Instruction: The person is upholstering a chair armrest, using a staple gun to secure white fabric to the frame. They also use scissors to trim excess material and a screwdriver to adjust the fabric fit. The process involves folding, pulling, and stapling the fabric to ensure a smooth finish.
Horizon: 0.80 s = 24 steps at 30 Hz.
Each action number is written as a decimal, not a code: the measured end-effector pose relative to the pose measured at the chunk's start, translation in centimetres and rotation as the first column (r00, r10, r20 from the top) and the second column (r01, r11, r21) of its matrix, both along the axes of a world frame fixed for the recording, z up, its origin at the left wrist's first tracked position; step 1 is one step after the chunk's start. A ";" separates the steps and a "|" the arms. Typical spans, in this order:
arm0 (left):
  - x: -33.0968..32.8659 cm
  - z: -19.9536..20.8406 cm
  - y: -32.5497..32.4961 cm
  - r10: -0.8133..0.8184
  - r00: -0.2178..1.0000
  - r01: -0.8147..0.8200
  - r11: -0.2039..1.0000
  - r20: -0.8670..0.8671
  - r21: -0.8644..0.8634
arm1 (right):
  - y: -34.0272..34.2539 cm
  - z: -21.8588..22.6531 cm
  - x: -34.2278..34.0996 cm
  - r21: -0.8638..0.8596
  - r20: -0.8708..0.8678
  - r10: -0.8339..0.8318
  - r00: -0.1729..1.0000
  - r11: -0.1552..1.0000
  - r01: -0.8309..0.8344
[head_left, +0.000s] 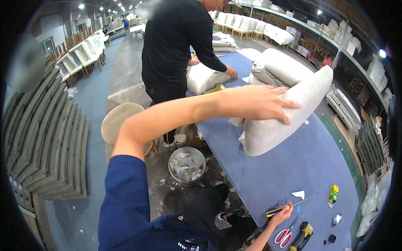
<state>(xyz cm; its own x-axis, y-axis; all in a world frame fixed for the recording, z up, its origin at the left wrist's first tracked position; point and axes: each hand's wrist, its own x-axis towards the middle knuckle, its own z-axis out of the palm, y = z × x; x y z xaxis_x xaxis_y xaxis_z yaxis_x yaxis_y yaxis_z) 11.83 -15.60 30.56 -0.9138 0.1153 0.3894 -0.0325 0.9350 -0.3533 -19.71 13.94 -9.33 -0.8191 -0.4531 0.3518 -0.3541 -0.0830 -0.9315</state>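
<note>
Across the table reaches my left arm, and my left hand [268, 103] lies on a light grey upholstered chair part [289, 119] with its fingers spread. The padded part is tilted up on the blue tabletop [259, 175]. Low on the right, my right hand [281, 215] is closed around a screwdriver [273, 212] with a yellow and dark handle and a long thin shaft. Beside that hand lie red-handled scissors [284, 237] and a yellow and black staple gun [302, 236]. A small white scrap [298, 194] rests near the shaft.
Opposite, a person in black [176, 50] handles another pale cushion [205, 78]. More padded parts [284, 65] lie behind mine. A bucket of scraps [187, 166] and a round stool [121, 121] stand on the floor. A yellow-green box [333, 193] sits near the table's right edge. Grey panels [42, 138] are stacked left.
</note>
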 end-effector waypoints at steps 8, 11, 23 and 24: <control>-0.3 3.5 -11.4 -0.194 0.839 0.497 0.653 0.509 -0.571 | -0.5 0.3 0.9 0.034 0.034 -0.015 0.999 0.999 0.014; -0.5 3.4 -11.2 -0.262 0.798 0.562 0.650 0.543 -0.511 | -0.9 -0.2 -0.5 0.018 0.053 -0.029 0.998 0.999 0.028; -0.1 -0.2 -4.7 -0.411 0.792 0.608 0.600 0.451 -0.520 | -0.8 1.5 1.5 -0.061 0.113 -0.041 0.993 0.997 0.048; -1.2 -0.8 -3.0 -0.456 0.781 0.624 0.589 0.426 -0.514 | -0.6 1.6 1.6 -0.071 0.102 -0.054 0.993 0.996 0.061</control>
